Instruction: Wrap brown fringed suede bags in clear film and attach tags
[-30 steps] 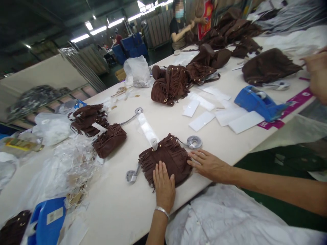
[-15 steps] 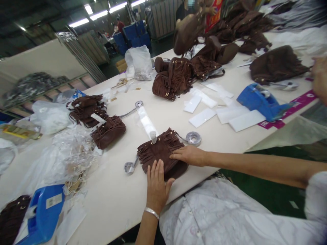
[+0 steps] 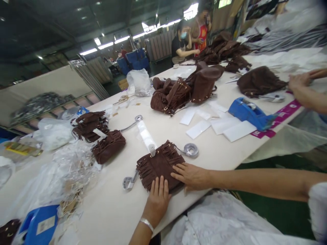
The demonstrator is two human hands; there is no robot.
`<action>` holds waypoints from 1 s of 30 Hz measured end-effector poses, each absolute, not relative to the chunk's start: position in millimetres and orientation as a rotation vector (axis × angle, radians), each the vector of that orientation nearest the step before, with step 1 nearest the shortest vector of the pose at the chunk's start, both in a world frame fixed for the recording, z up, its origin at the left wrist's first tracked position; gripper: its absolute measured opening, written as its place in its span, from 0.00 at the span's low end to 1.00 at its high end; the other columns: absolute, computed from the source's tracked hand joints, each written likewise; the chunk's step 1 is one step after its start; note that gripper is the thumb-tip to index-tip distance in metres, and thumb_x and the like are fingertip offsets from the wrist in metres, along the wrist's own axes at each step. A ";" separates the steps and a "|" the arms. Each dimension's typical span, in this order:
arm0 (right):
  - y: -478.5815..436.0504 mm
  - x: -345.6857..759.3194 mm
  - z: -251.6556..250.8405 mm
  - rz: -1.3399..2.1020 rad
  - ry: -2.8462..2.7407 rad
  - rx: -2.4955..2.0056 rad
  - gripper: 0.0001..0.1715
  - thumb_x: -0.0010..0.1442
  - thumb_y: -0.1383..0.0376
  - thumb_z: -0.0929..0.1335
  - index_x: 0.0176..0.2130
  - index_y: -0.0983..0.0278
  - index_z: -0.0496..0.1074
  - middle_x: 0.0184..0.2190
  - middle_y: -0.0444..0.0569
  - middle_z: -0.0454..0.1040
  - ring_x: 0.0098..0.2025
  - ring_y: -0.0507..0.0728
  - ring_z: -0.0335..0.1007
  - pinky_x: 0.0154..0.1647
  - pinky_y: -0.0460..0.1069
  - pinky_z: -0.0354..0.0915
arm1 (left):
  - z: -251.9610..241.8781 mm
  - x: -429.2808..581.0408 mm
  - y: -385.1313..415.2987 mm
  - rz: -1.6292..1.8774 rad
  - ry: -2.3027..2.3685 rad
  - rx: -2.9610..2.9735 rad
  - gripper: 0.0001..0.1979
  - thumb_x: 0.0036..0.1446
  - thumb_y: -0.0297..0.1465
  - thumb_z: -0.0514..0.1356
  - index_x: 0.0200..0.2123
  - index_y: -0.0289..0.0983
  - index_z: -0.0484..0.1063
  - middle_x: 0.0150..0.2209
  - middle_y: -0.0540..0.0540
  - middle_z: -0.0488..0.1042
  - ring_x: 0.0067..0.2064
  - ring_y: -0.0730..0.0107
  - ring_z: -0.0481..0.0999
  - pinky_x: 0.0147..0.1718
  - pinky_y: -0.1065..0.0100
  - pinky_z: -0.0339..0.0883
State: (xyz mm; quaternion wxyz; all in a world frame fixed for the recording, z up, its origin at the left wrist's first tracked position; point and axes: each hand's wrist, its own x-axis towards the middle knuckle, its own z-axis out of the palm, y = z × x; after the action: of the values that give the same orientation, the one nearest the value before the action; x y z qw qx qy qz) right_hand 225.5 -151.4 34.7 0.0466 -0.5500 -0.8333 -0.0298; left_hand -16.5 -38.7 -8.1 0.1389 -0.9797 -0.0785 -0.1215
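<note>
A dark brown fringed bag [image 3: 161,164] lies flat on the pale table in front of me. My left hand [image 3: 158,197] rests on its near edge with the fingers stretched out. On the bag's right side lies my right hand [image 3: 190,175], fingers spread over the fringe. A wrapped strap coil [image 3: 191,150] lies off the bag's upper right corner, and a smaller wrapped coil [image 3: 127,183] off its left side. At the bag's top edge stands a small whitish roll [image 3: 152,149], with a clear plastic strip [image 3: 146,133] stretching away behind it.
Brown bags [image 3: 171,97] are heaped farther back, with another bag [image 3: 109,146] to the left. White cards [image 3: 198,128] lie near a blue tape dispenser [image 3: 251,114]. A second blue dispenser [image 3: 39,224] stands near left. Another person's hands [image 3: 302,85] are at the right edge; people stand behind.
The camera view has tilted up, showing two people at the back. A bag that was lifted at the back now rests on the heap. Both my hands stay on the bag, with slight shifts.
</note>
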 end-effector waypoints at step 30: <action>-24.4 264.0 167.3 -0.291 -2.349 -1.758 0.13 0.64 0.69 0.63 0.49 0.63 0.68 0.42 0.51 0.75 0.39 0.55 0.71 0.38 0.48 0.61 | -15.5 50.6 -34.2 -0.438 -0.856 -3.160 0.28 0.61 0.27 0.53 0.64 0.35 0.57 0.67 0.41 0.56 0.68 0.49 0.52 0.62 0.43 0.59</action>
State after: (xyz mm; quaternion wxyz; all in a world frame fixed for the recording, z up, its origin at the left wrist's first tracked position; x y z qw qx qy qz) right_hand 264.0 -24.4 167.3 0.0967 -0.5935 -0.7930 -0.0981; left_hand 50.6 -34.2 -15.5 -0.0808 -0.9536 -0.2583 -0.1322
